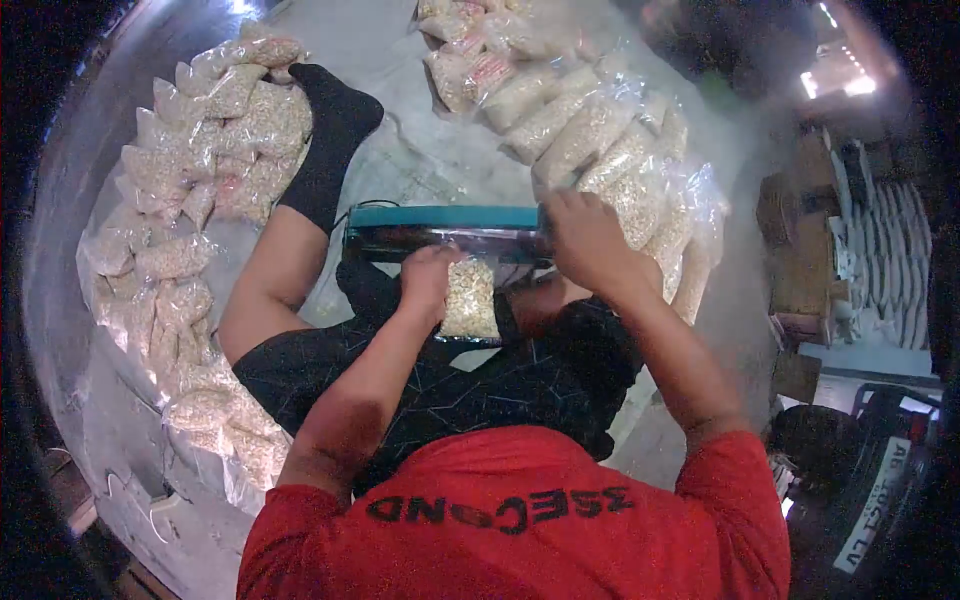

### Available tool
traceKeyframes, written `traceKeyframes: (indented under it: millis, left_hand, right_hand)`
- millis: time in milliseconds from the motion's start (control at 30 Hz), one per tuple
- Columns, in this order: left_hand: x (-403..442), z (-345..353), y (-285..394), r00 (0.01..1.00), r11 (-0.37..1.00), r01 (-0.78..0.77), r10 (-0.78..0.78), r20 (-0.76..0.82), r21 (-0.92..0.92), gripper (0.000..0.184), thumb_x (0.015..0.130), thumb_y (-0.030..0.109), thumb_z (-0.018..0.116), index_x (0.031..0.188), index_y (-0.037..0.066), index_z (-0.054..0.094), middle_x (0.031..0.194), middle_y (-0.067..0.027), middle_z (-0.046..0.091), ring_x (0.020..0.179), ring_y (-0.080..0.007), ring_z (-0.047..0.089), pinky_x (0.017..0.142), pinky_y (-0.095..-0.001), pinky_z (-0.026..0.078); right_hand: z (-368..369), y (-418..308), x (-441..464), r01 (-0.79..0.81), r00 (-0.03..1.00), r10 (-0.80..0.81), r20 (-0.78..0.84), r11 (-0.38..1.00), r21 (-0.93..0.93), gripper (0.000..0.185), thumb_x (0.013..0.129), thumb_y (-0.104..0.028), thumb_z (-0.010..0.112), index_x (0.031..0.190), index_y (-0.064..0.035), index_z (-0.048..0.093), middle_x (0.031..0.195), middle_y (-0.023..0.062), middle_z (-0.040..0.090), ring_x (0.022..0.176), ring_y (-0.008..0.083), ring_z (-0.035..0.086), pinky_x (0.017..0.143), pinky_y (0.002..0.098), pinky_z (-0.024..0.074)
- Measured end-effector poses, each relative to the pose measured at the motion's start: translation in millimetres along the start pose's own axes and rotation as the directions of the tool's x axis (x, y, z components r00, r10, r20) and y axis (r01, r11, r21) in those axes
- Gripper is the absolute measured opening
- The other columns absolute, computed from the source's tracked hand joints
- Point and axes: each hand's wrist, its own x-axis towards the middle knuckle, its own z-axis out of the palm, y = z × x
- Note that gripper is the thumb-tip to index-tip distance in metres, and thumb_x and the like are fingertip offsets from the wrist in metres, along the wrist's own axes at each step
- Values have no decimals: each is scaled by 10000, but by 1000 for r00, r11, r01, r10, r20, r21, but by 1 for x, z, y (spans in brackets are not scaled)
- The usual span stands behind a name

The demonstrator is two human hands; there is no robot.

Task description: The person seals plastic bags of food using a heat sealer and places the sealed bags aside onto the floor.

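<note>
My left hand [428,278] is closed at the upper left edge of a small clear plastic bag [468,305] filled with pale, puffed-looking pieces. The bag's top end lies at a long impulse sealer [440,217] with a teal bar, which sits across in front of my lap. My right hand [583,232] is closed over the right end of the sealer's bar, its fingers curled down on it. What exactly the pieces in the bag are, I cannot tell.
Filled clear bags [240,130] are heaped in a curve on the left, and more filled bags [600,140] lie on the right. Pale sheeting [420,150] covers the floor. Cardboard boxes [805,260] and stacked packs [895,260] stand far right, near a black motorcycle part with a number plate [872,505].
</note>
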Motion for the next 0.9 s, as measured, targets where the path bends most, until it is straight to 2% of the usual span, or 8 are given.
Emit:
traceKeyframes:
  millis: [67, 167, 267, 333, 400, 500, 833, 900]
  left_hand:
    - [-4, 4, 8, 997, 996, 57, -53, 61, -73, 106, 882, 73, 670, 966, 20, 705, 938, -113, 715, 819, -257, 703, 765, -417, 579]
    - [-6, 7, 10, 997, 996, 56, -53, 49, -69, 113, 933, 66, 638, 1001, -17, 671, 908, -123, 708, 795, -231, 694, 710, -391, 581]
    - [-17, 16, 16, 999, 999, 32, -31, 18, -23, 104, 932, 58, 639, 996, -13, 682, 914, -114, 717, 798, -220, 697, 715, -379, 580]
    - [-17, 14, 9, 998, 997, -41, 38, 55, 58, 110, 940, 73, 647, 995, -12, 689, 916, -105, 723, 794, -204, 695, 715, -365, 578]
    - [-30, 18, 7, 990, 983, -115, 101, 102, 141, 117, 947, 88, 654, 995, -10, 695, 917, -97, 728, 791, -188, 694, 716, -352, 577]
    - [-67, 26, 13, 969, 877, -225, 154, 194, 425, 180, 1002, 156, 632, 1012, -8, 705, 938, -76, 748, 826, -160, 696, 780, -323, 579]
    - [-98, 34, 13, 963, 873, -243, 165, 212, 423, 202, 1004, 198, 646, 996, 8, 714, 946, -68, 747, 823, -145, 693, 769, -315, 581]
    - [-99, 34, 13, 968, 904, -222, 158, 196, 365, 207, 1002, 205, 648, 984, 10, 715, 939, -66, 743, 818, -145, 689, 769, -316, 579]
  right_hand:
    - [-18, -5, -11, 11, 999, -10, -49, 999, 31, 627, 897, -228, 662, 1474, -100, 454, 1488, 138, 492, 1299, 414, 513, 1090, 575, 390]
    - [-24, -25, -45, -7, 904, 7, -428, 1000, 2, 670, 864, -224, 715, 1468, -88, 458, 1485, 183, 476, 1348, 413, 466, 1132, 565, 337]
    - [3, -47, -80, -42, 694, 252, -675, 950, 311, 758, 840, -226, 761, 1499, -82, 417, 1492, 229, 443, 1406, 391, 406, 1174, 563, 263]
    - [31, -59, -104, -12, 840, 315, -442, 825, 565, 772, 869, -248, 758, 1512, -56, 375, 1434, 254, 491, 1340, 391, 482, 1137, 533, 337]
    - [59, -69, -120, -190, 930, 367, 11, 454, 870, 757, 891, -265, 759, 1496, -26, 371, 1352, 256, 561, 1240, 397, 572, 1081, 491, 427]
    - [103, -77, -123, -282, 935, 300, 188, 312, 907, 769, 878, -301, 789, 1469, -6, 393, 1290, 258, 609, 1177, 394, 619, 1032, 453, 483]
    - [117, -62, -101, -194, 981, 92, 171, 452, 871, 718, 810, -220, 848, 1390, 8, 492, 1283, 189, 648, 1192, 318, 622, 1043, 418, 490]
    - [134, -59, -98, -195, 980, -1, 200, 217, 957, 701, 809, -203, 846, 1377, 16, 497, 1255, 171, 663, 1144, 287, 646, 1013, 400, 512]
